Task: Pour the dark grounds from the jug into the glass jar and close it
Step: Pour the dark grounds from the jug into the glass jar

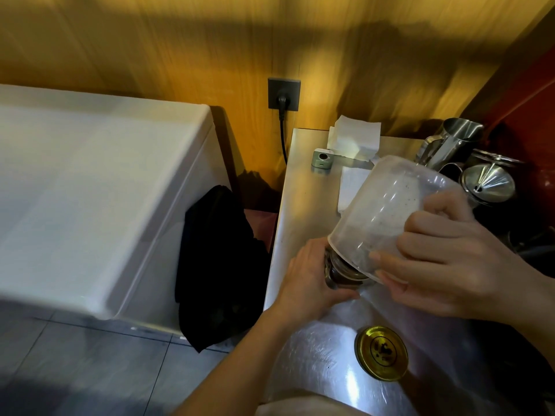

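A smooth white chest-like appliance [90,187] fills the nine o'clock side, standing on a grey tiled floor [75,355] before a warm wood-panelled wall [180,40]. A black cloth [219,265] hangs in the gap beside it, under a grey wall socket [284,94] with a black plug at twelve o'clock. The brushed steel tabletop [315,355], scratched and glossy, runs from centre toward five o'clock.

The left hand [309,274] has its fingers wrapped around the glass jar [339,273], which stands at the centre and is largely hidden. The right hand [450,259] has its fingers closed on the translucent plastic jug [387,211], tipped mouth-down onto the jar's opening, with dark specks clinging inside. The round gold lid [381,352] lies flat at five o'clock, apart from the jar.

White paper sheets [354,139] and a small green device [322,159] sit at one o'clock; a steel pitcher [453,142] and steel funnel [489,181] at two o'clock.
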{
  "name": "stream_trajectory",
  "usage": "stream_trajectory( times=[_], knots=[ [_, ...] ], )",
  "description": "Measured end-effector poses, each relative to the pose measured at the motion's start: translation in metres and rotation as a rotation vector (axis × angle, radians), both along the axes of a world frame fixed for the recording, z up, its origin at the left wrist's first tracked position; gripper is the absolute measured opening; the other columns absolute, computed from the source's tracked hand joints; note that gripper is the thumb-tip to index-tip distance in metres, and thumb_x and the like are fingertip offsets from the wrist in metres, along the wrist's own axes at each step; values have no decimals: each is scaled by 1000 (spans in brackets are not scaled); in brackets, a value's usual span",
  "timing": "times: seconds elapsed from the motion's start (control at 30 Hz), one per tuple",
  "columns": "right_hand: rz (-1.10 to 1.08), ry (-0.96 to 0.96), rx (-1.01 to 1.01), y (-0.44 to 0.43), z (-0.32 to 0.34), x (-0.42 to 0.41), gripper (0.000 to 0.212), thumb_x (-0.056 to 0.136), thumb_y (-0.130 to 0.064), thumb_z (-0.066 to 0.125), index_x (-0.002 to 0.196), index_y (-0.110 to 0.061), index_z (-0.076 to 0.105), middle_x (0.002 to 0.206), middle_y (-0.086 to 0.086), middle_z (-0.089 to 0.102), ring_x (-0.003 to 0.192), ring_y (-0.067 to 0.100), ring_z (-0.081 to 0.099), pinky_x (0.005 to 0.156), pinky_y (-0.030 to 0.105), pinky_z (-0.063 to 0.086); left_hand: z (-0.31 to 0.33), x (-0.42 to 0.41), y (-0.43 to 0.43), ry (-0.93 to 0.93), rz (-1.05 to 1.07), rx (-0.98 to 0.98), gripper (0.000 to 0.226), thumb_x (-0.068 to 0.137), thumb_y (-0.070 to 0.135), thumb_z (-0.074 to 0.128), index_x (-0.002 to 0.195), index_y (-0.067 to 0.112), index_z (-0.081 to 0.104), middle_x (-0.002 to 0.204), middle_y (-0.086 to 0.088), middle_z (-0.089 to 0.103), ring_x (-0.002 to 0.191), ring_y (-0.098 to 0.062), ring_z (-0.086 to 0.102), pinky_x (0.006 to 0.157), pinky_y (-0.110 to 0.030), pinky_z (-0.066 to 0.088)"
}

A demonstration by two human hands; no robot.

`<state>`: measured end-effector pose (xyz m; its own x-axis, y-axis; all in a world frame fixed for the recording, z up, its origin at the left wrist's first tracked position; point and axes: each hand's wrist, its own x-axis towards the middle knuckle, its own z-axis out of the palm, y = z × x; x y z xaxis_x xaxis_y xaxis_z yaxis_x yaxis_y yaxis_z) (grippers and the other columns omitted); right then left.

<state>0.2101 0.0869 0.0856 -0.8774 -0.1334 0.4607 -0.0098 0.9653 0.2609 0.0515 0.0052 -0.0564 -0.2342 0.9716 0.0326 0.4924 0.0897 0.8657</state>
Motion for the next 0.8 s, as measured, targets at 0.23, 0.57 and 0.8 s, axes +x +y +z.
stream_trajectory(
  times=[0.23,0.57,0.8],
  knots=[
    [9,10,8,0,-6,3,23,86,-15,61,67,-8,71,55,1,52,65,20,41,72,34,31,-2,1,0,-2,-3,3,80,59,38,89,126,26,46,122,3,52,115,-16,49,95,-45,44],
    [-11,70,-24,0,-3,7,19,81,-15,65,65,-8,72,52,2,52,53,23,49,67,36,33,-4,1,1,-17,-3,2,81,58,36,88,126,27,45,119,4,52,113,-17,50,95,-46,44],
    [-170,356,-249,-3,-18,16,15,80,-18,66,77,-6,74,47,6,52,60,16,38,60,38,36,-8,0,2,-52,-8,-2,89,53,45,85,129,35,39,123,7,50,117,-14,49,99,-45,43]
  ],
)
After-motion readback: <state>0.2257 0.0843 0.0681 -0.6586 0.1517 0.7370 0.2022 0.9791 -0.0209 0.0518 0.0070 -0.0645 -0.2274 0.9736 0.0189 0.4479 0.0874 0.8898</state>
